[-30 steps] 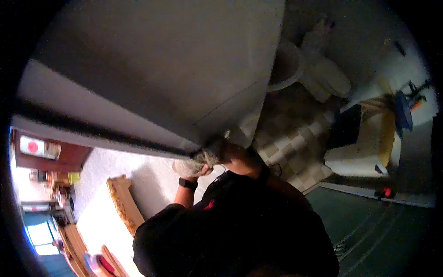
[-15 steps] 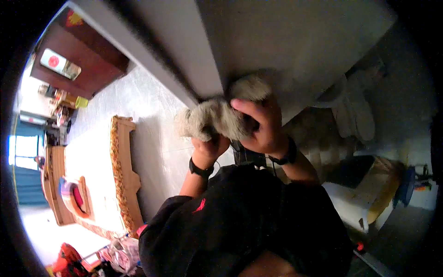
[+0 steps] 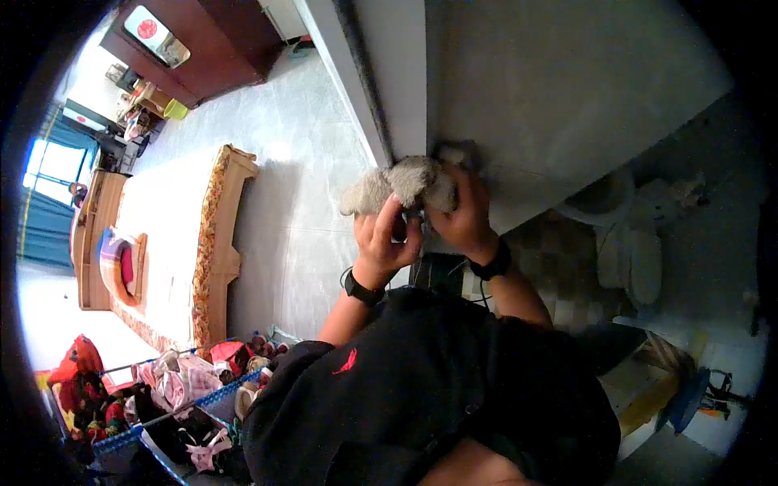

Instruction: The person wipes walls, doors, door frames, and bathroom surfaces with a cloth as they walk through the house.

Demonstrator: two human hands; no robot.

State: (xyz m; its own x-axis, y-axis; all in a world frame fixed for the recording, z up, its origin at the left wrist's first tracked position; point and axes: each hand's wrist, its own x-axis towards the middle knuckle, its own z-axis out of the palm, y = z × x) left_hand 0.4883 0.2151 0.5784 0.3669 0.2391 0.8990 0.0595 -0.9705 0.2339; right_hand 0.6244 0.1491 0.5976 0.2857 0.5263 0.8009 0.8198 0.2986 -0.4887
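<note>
A fluffy beige-grey cloth is bunched up between my hands, close to the lower end of a pale door frame. My left hand grips its left part, with a finger laid over the front and the thumb below. At the other end, my right hand has its fingers wrapped round the cloth, partly hidden behind it. Something dark sits beneath the cloth between my hands; I cannot make out what it is. Each wrist carries a black band.
On the left stands a wooden bed with a red-brown wardrobe beyond it and a yellow-green bin nearby. Piled clothes fill the lower left. Right of the frame are a grey wall and a white toilet in a dim room.
The view has shifted, bringing more of the clothes pile into sight. My left fingers have come up over the cloth's front, and the cloth is bunched differently between both hands.
</note>
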